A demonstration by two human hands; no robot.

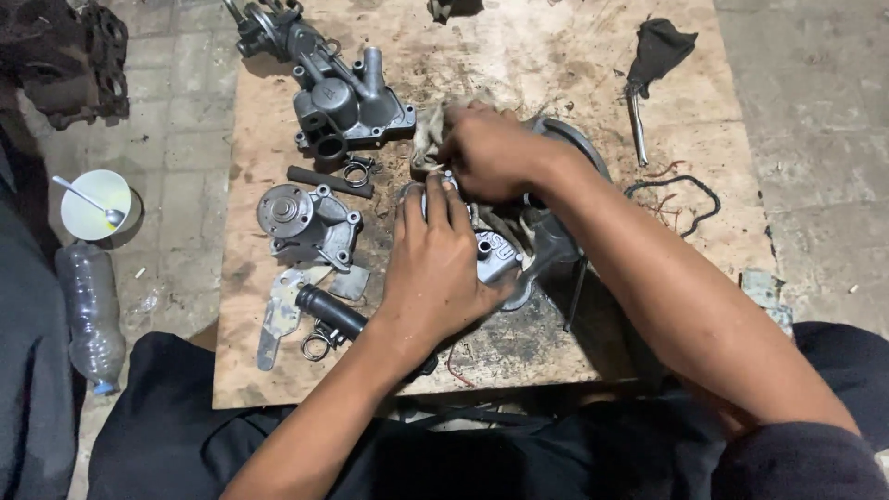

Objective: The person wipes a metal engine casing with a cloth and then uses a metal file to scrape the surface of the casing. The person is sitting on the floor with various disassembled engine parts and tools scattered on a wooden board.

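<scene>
Your left hand point(433, 268) lies flat on the metal cover point(495, 259) — fingers together. Right hand point(491, 153) fingers pinch a rag point(428, 134) against it, on the desk point(556, 56).

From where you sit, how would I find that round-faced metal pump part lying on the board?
Start at the stained plywood board and go to its left half, left of the left hand. The small grey pump body lies there, below a short black hose. Its flat round hub sets it apart from the bigger housing above, which has upright pipes.
</scene>
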